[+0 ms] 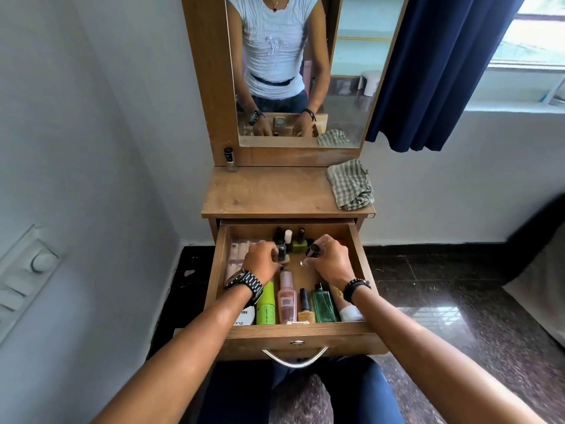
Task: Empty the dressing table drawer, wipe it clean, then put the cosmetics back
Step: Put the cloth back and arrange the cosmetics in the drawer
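Two small glass bottles were pinched, seemingly by the caps: left hand (262,261), right hand (328,261); light, slippery, breakable.

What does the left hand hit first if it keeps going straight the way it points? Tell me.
Likely the cluster of small bottles standing at the back of the drawer. The left hand already pinches one small bottle and points toward them; depth is hard to judge.
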